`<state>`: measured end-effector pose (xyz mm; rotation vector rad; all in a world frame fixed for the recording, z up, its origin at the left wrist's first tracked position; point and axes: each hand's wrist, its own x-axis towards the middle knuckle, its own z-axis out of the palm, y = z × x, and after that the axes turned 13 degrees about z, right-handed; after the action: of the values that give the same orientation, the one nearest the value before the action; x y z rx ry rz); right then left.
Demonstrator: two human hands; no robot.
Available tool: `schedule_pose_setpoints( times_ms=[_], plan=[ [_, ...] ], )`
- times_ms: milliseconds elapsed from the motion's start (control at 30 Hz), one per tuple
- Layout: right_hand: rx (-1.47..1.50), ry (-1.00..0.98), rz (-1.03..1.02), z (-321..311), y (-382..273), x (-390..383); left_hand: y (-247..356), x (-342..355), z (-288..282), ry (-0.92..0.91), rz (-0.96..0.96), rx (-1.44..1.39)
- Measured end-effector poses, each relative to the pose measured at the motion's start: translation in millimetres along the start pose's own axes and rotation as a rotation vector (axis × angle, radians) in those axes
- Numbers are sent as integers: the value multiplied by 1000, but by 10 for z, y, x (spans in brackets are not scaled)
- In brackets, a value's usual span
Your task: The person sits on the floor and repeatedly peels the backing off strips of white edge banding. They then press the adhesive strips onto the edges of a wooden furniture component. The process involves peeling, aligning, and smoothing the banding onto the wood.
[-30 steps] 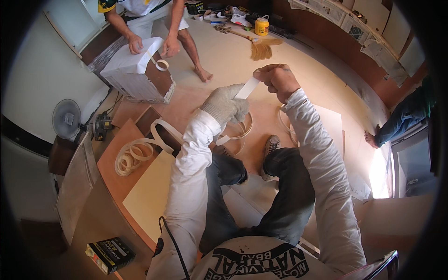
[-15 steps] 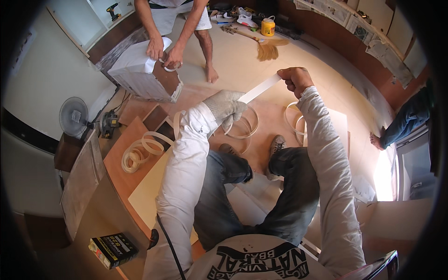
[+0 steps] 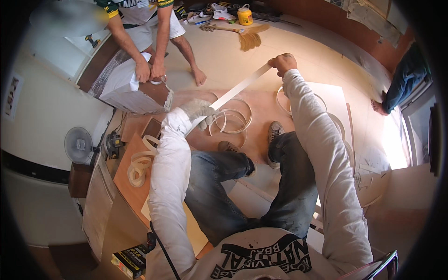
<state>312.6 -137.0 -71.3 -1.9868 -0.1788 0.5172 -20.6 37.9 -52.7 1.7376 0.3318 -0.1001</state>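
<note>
A pale strip of edge banding (image 3: pixel 240 88) is stretched on a slant between my hands. Its right end is pinched in my bare right hand (image 3: pixel 283 64), farther out and higher up. My left hand (image 3: pixel 199 111), in a light knitted glove, is closed round the strip lower down. Loose loops of the same banding curl over a reddish plywood sheet (image 3: pixel 263 109) in front of my feet, and more loops hang by my right forearm. A thicker coil (image 3: pixel 134 173) of banding lies on boards to my left.
At the far left a co-worker (image 3: pixel 148 69) grips white material on a wrapped box-shaped piece (image 3: pixel 122 89). A fan (image 3: pixel 78 144) and a power tool (image 3: pixel 113 143) stand at left. A broom (image 3: pixel 250 39) and yellow tub (image 3: pixel 245 16) lie beyond. A black box (image 3: pixel 129 261) is near my left elbow.
My hands have moved apart, the left one down and leftward, so a longer length of banding shows between them. The view has shifted, and the co-worker still holds the white material.
</note>
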Motion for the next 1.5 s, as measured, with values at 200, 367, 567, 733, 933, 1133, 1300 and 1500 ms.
schedule_pose_setpoints(
  times_ms=[200,367,567,733,933,1133,1300,1500],
  plan=[
    [-137,91,-28,-70,192,310,-198,-65,-158,-11,-105,-56],
    [-200,111,-15,-182,330,463,-303,22,-151,101,-202,-23],
    [-166,165,66,-408,362,577,-302,204,-139,104,-89,-40],
    [-115,199,61,-671,664,927,-379,613,-74,-5,-217,96],
    [-247,379,130,-786,1839,1554,-867,1534,348,-67,-434,498],
    [-322,413,92,-1041,3251,1709,-2059,2402,1051,-107,-507,338],
    [-271,361,268,-1183,3903,1725,-2714,2746,1343,-413,-567,374],
    [-320,437,388,-1301,4321,1513,-3024,2925,1532,-486,-729,511]
  ],
)
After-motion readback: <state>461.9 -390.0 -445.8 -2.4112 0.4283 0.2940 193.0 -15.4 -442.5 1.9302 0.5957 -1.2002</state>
